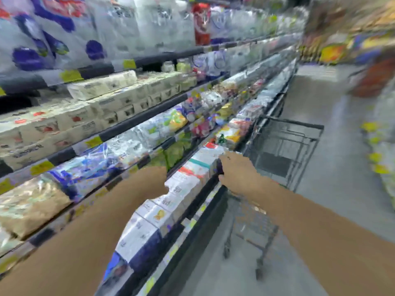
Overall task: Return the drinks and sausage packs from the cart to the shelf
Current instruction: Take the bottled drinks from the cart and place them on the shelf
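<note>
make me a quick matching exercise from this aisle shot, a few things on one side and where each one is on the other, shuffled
Things
1. left hand
2. right hand
3. cart
4. red pack

Places
A. on the top shelf, among clear-wrapped packs
B. on the aisle floor, right of the shelves
C. at the outer end of the white cartons on the lowest shelf
D. over the white cartons, nearer the camera

Pairs: 1-D, 2-C, 3-B, 4-A

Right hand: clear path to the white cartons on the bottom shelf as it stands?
Probably yes. The right hand is already at the front edge of the white cartons, nothing between them. The cart sits further off, out of the way. Blur hides whether the fingers touch.
</note>
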`<state>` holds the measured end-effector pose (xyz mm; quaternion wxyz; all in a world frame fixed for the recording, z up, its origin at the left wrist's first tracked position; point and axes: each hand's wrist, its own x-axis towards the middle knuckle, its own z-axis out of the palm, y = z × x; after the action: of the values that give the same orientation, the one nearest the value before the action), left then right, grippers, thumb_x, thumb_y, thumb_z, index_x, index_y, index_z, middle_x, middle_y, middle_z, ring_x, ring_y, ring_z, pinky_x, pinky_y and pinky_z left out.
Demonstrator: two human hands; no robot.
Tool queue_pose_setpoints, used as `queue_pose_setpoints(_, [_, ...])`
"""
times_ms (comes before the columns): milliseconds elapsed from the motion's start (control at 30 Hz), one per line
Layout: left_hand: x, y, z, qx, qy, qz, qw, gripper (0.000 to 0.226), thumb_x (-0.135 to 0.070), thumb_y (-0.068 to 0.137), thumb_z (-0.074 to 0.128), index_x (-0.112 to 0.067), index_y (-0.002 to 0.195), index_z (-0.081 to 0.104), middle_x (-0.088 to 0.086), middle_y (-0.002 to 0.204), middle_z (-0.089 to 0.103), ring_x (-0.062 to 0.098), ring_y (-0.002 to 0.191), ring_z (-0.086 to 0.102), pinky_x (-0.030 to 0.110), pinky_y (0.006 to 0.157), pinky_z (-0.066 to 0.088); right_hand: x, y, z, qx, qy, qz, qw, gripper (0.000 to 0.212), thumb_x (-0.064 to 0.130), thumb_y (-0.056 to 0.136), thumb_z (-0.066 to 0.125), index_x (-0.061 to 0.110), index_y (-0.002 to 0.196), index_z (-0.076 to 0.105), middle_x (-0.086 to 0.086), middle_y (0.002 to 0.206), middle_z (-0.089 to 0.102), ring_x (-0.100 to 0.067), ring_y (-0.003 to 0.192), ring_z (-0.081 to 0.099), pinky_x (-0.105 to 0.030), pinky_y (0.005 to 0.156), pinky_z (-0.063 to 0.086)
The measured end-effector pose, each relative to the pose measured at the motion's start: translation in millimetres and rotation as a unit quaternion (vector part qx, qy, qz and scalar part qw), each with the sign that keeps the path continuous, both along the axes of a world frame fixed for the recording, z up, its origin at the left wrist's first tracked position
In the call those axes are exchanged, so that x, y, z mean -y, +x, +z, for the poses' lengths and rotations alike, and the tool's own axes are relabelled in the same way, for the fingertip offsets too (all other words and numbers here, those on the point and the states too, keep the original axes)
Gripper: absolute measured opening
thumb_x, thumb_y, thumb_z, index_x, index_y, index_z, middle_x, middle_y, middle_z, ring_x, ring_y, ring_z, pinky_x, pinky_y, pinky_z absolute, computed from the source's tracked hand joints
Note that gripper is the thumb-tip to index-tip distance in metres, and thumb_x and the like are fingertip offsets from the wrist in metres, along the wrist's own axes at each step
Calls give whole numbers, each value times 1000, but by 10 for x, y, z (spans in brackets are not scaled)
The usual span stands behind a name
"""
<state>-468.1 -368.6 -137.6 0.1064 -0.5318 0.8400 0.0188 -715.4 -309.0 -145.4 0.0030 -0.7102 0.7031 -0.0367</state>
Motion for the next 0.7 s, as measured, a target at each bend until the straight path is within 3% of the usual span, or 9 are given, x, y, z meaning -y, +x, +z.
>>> queue_pose_setpoints(167, [306,-868,-224,1,16,-64,998,59,-40,93,58,-5,137,42,14,136,49,31,124,49,42,101,45,-13,-758,-207,-7,16,-74,997,53,27,96,51,9,145,41,-16,146,42,-36,130,45,-46,100,44])
queue_pose_setpoints(467, [1406,-2216,-729,-17,81,-162,983,46,-32,85,59,-8,123,49,14,123,53,33,110,55,43,90,50,572,-1878,-660,-1,92,-202,975,35,20,89,53,10,122,51,-13,125,50,-35,118,52,-42,92,44])
queue_pose_setpoints(533, [1745,-2492,-801,-22,87,-186,978,52,-35,86,59,-8,129,46,15,127,51,35,115,53,45,93,48,761,-2085,-695,-5,104,-236,966,32,19,86,54,9,117,53,-13,121,52,-34,114,54,-40,88,45])
queue_pose_setpoints(700, [2452,-3166,-982,-12,106,-243,964,62,-39,91,56,-9,142,38,16,138,46,36,127,46,47,103,43,1242,-2519,-823,-10,129,-282,951,43,29,88,55,11,126,51,-13,127,52,-33,121,51,-41,99,45])
